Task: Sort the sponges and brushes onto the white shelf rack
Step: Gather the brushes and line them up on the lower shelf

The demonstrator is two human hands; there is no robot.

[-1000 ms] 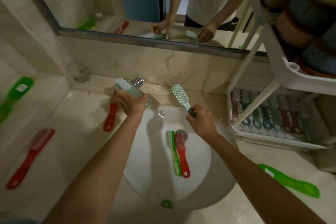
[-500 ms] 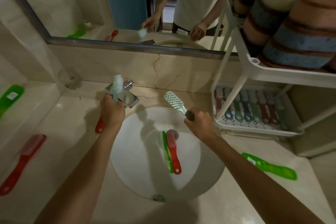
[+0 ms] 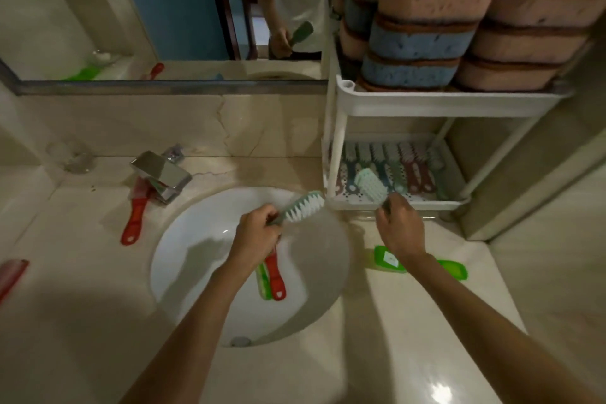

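My left hand grips a pale green brush over the white sink, bristles pointing right toward the white shelf rack. My right hand holds a second pale green brush at the front edge of the rack's lower tray, where several brushes lie in a row. Stacked pink and blue sponges fill the upper tray. A red brush and a green brush lie in the sink, partly under my left hand.
On the counter lie a red brush beside the chrome tap, another red brush at the far left edge, and a green brush under my right forearm. A glass stands at the back left. A mirror is behind.
Both hands have moved right with their brushes. The left hand went from the tap to over the sink. The right hand's brush now reaches the rack's lower tray.
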